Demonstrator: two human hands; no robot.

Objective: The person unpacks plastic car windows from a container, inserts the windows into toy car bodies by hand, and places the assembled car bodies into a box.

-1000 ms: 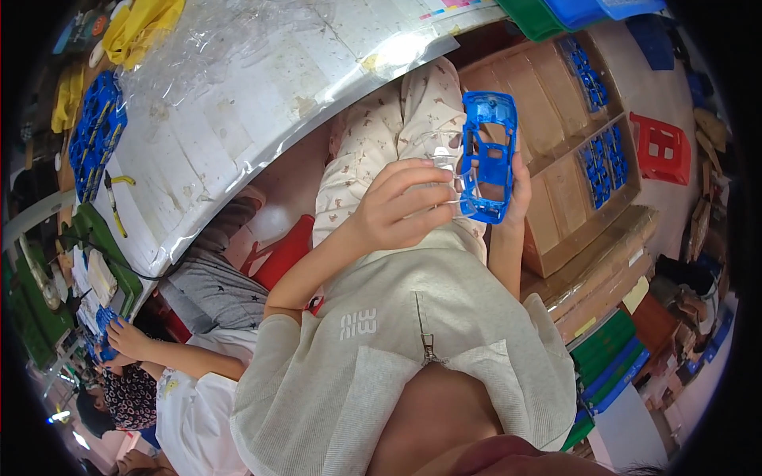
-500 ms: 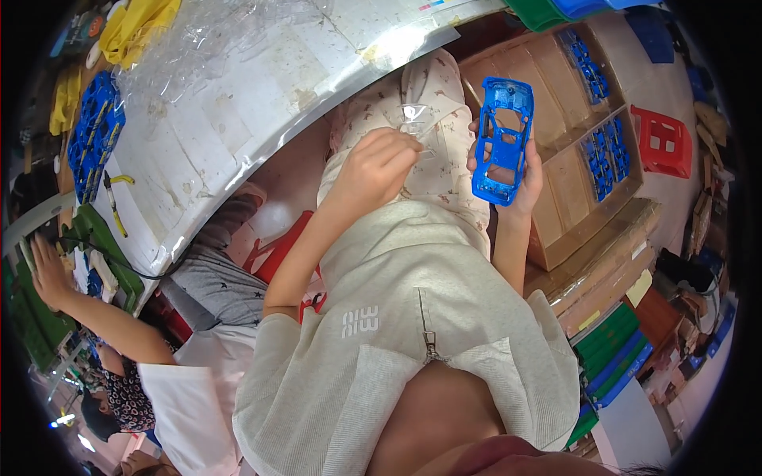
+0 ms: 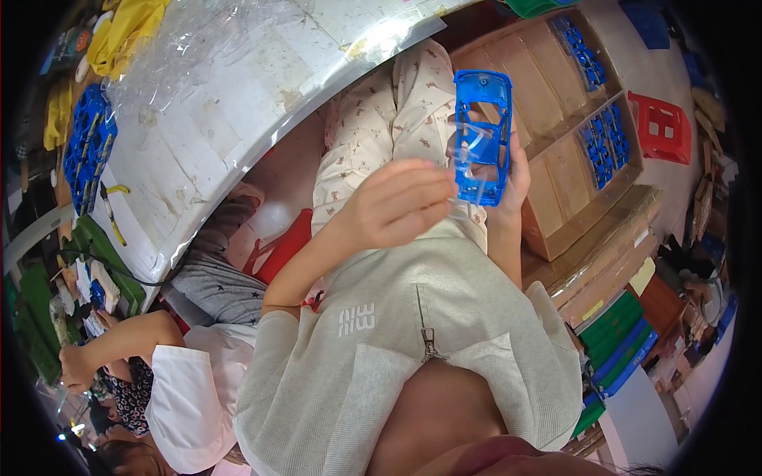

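My right hand (image 3: 517, 176) grips a blue plastic toy car body shell (image 3: 483, 89) upright by its right side, with the openings toward me. In my left hand (image 3: 403, 203) is a clear plastic piece (image 3: 470, 149), pinched near its lower end. The clear piece overlaps the lower half of the shell in this view; whether the two touch, I cannot tell. The fingers of my left hand are close together, and their tips are partly blurred. Most of the right-hand fingers lie behind the shell.
To the right stands a cardboard box (image 3: 548, 178) with several blue shells (image 3: 606, 147). On the white table (image 3: 198, 151) lie clear plastic pieces (image 3: 186, 51) and blue parts (image 3: 92, 143). A red stool (image 3: 660, 127) stands beyond the box. At left a co-worker's arm (image 3: 131, 341) reaches over green trays.
My left hand has moved right with the clear piece, bringing it over the shell. The shell has shifted slightly left and straightened. The co-worker's hand has drawn back toward the lower left.
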